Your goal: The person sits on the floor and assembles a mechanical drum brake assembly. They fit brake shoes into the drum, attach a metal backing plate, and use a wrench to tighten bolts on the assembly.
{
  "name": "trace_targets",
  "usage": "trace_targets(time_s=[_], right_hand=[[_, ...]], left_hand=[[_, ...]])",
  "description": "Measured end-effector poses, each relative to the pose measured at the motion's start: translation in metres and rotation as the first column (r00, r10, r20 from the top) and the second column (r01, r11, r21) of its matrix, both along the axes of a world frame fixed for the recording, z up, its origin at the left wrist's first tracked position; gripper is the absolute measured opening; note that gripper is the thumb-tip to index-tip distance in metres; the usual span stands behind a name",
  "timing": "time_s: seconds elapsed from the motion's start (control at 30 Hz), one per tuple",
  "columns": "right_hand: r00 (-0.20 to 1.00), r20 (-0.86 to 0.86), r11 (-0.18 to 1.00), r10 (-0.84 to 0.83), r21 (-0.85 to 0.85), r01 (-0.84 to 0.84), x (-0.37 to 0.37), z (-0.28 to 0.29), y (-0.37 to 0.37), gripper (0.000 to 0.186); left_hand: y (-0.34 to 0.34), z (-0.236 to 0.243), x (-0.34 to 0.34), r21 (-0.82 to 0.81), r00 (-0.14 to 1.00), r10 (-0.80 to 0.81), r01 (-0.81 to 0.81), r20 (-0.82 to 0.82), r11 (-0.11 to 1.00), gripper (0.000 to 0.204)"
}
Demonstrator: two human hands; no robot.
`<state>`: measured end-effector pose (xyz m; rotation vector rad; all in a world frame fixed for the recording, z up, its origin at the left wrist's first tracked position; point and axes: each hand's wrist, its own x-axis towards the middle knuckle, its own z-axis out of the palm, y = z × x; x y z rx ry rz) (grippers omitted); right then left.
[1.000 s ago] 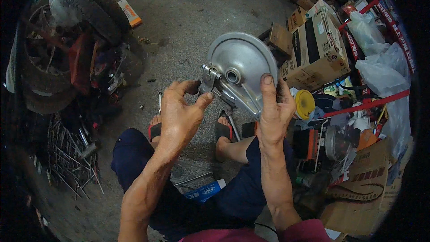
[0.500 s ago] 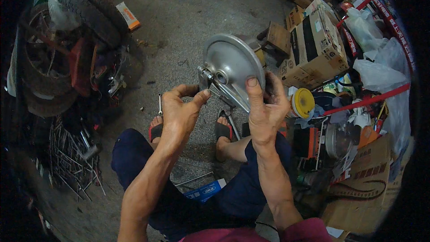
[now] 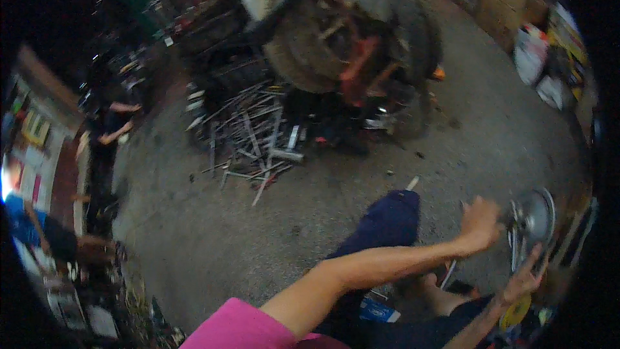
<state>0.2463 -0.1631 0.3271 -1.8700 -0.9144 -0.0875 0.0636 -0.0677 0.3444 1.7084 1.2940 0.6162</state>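
At the right side of the head view I hold up a round silver metal brake plate (image 3: 537, 215) with a lever arm at its hub. My right hand (image 3: 522, 279) is closed on the lower edge of the plate. My left hand (image 3: 481, 225) is beside its hub side, fingers curled in a closed grip. Motion blurs the picture, and whatever is between the left fingers is too small to make out.
Beyond my knee lie a heap of metal rods (image 3: 255, 132), a hammer (image 3: 286, 155) and old tyres (image 3: 413, 32). A blue box (image 3: 380, 310) lies by my legs. Far left are a person in a blue shirt (image 3: 29, 216) and another person's forearms (image 3: 119, 126). Cardboard boxes (image 3: 500, 3) stand back right.
The view has swung to the left, so the brake plate and both hands now appear at the right. Other people have come into view. The right hand keeps its hold on the plate.
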Motion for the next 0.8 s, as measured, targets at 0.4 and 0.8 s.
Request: trace_targets(time_s=[0.4, 0.8], right_hand=[[0.994, 0.011, 0.994, 0.106, 0.035, -0.106, 0.002, -0.002, 0.027, 0.043], [0.971, 0.229, 0.987, -0.073, -0.125, 0.103, -0.009, 0.017, 0.013, 0.033]], left_hand=[[0.003, -0.023, 0.008, -0.285, 0.973, 0.143, -0.087, 0.183, 0.955, 0.035], [0.003, -0.008, -0.005, -0.212, 0.961, 0.216, -0.178, 0.173, 0.961, 0.026]])
